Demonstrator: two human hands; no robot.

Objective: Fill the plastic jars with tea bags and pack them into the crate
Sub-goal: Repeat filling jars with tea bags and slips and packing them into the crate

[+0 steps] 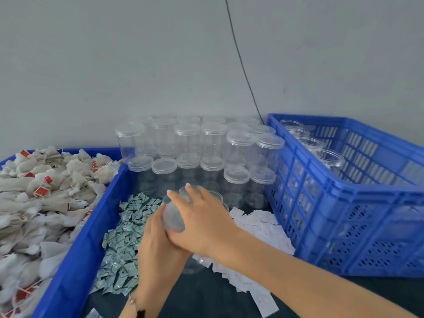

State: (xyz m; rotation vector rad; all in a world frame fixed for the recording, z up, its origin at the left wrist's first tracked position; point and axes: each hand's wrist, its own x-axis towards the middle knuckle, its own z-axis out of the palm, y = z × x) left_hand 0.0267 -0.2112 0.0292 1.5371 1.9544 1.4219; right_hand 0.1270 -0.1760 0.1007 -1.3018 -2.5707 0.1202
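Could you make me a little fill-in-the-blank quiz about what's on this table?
1. Both hands, left hand and right hand, hold one clear ____.
2. The tea bags fill a tray on the ____ side.
3. The crate on the right is coloured ____.
4. The stacked jars wear clear ____ on top.

Missing words: jar; left; blue; lids

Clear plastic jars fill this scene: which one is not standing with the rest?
The jar held between both hands, in front of the stacked jars. It alone is lifted and tilted; the others stand upright.
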